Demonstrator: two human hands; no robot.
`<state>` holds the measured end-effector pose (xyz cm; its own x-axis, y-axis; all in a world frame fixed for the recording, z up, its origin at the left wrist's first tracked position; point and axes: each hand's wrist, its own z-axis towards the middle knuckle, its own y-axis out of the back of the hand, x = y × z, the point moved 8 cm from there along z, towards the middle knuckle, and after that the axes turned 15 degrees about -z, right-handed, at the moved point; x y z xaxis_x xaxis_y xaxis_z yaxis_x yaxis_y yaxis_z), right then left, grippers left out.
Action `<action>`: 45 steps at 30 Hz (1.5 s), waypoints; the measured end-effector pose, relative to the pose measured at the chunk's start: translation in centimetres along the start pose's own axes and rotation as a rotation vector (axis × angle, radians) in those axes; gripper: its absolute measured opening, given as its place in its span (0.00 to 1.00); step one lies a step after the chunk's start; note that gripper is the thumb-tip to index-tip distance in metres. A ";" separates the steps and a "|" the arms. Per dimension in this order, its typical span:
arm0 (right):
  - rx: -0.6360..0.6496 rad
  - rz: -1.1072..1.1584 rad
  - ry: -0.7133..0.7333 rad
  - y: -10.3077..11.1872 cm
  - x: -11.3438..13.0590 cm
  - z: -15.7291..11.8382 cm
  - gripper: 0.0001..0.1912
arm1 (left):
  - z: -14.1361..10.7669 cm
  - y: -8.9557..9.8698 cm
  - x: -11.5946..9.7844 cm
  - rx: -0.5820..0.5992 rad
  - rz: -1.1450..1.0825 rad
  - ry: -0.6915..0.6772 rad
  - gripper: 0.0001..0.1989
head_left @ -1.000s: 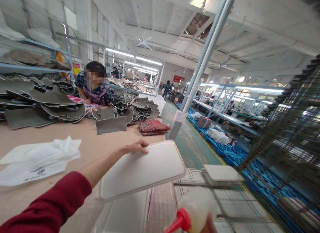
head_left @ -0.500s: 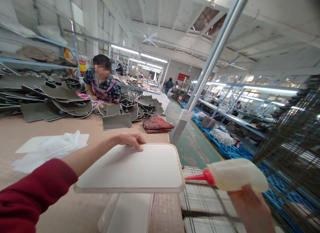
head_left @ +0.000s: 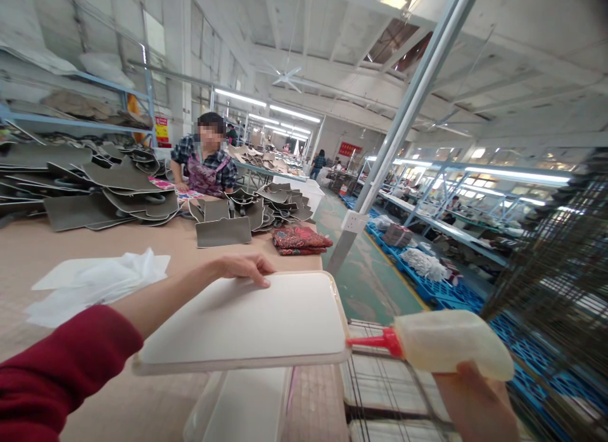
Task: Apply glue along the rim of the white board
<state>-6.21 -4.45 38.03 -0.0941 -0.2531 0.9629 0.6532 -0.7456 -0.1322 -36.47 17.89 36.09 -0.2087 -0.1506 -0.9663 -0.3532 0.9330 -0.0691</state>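
A white rounded rectangular panel (head_left: 256, 322) is held up over the table, its far edge gripped by my left hand (head_left: 247, 268) with the thumb on top. My right hand (head_left: 475, 391) is wrapped round a translucent squeeze bottle (head_left: 451, 342) with a red nozzle (head_left: 377, 342). The nozzle tip is at the panel's near right corner, touching or almost touching its edge. A shiny, yellowish line runs along the panel's right edge. Below the panel lies another pale panel (head_left: 247, 407), partly covered by it.
Grey cut pieces (head_left: 114, 189) are heaped across the far side of the table (head_left: 28, 252), near a person (head_left: 209, 157). A folded red patterned cloth (head_left: 301, 239) and white crumpled sheeting (head_left: 118, 274) lie closer. A post (head_left: 403, 106) and a wire rack (head_left: 375, 378) stand to the right.
The nozzle tip has come nearer to me along the panel's right edge, to the near corner. The panel has tilted slightly, its left end lower. Both hands keep their hold.
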 end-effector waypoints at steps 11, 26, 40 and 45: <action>-0.112 0.068 0.010 1.1 -0.9 -1.0 0.32 | 0.1 0.1 1.6 -0.023 -0.106 -0.003 0.16; -0.239 0.055 0.083 0.3 -0.1 -2.4 0.32 | 0.7 0.6 4.2 -0.069 -0.257 -0.022 0.15; -0.273 0.044 0.125 -1.4 0.6 -3.2 0.29 | 1.0 0.1 6.5 -0.115 -0.421 -0.016 0.15; -0.358 0.064 0.071 -1.0 0.2 -3.5 0.30 | 1.1 -0.1 6.8 -0.116 -0.439 -0.030 0.16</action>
<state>-9.54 -5.88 37.57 -0.1217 -0.3396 0.9327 0.3565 -0.8919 -0.2782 -36.82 17.15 29.23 0.0094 -0.5130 -0.8583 -0.5026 0.7396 -0.4476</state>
